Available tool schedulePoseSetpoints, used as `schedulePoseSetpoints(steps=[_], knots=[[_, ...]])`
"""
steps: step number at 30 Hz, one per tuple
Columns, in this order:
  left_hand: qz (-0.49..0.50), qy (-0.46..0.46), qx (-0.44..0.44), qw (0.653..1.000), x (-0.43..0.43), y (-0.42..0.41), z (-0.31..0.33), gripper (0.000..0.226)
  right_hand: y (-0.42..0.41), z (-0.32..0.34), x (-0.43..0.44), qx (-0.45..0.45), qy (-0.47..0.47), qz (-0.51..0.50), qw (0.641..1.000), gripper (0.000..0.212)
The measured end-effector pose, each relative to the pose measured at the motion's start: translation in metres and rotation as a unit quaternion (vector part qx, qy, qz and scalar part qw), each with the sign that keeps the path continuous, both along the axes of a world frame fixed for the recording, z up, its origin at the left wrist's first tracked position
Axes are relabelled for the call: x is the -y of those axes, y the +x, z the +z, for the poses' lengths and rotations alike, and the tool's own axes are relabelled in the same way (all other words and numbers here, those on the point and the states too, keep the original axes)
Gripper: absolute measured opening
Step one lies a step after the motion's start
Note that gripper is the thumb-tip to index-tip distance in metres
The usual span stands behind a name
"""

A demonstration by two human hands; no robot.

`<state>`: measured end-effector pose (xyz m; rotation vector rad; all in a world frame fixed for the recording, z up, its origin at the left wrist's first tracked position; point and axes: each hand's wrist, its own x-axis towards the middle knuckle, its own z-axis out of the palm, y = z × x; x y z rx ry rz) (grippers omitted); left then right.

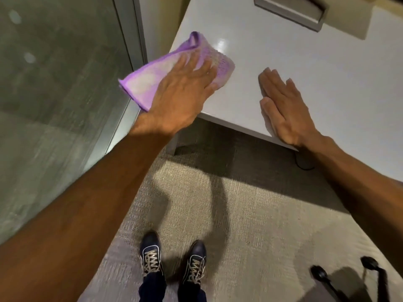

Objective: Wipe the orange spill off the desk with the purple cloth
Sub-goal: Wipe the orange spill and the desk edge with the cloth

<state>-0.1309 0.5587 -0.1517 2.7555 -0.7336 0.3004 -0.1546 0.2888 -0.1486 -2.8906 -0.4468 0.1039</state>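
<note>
Underneath flat, spread left fingers (202, 70), folded purple cloth (152, 77) with pale faded patches, overhanging desk (283, 51) corner

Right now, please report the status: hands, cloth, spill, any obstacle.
Left hand flat on purple cloth at desk corner, cloth overhanging the edge. Right hand flat on desk, empty. No orange spill visible. Nothing in the way.

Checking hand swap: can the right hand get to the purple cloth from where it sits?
Probably yes. The right hand lies flat on the desk, with only bare desktop between it and the purple cloth. The left hand presses on the cloth, leaving its right edge exposed.
</note>
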Motion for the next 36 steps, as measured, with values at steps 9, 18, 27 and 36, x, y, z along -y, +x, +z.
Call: schedulePoseSetpoints(steps=[9,18,27,36], knots=[[-0.152,-0.018,-0.094,0.984,0.046,-0.075,-0.019,0.056,-0.008,-0.005,0.009,0.061,0.137,-0.035,0.988,0.057],[0.017,-0.007,-0.018,1.0,-0.001,-0.035,-0.01,0.049,-0.013,0.001,0.006,0.025,0.135,-0.047,0.989,0.064],[0.177,0.002,-0.048,0.983,0.091,-0.065,-0.03,0.065,-0.009,0.004,0.007,0.027,0.096,-0.004,0.995,0.061],[-0.056,0.09,0.048,0.993,0.063,-0.065,-0.041,0.063,-0.009,0.004,0.009,0.021,0.092,-0.002,0.996,0.056]])
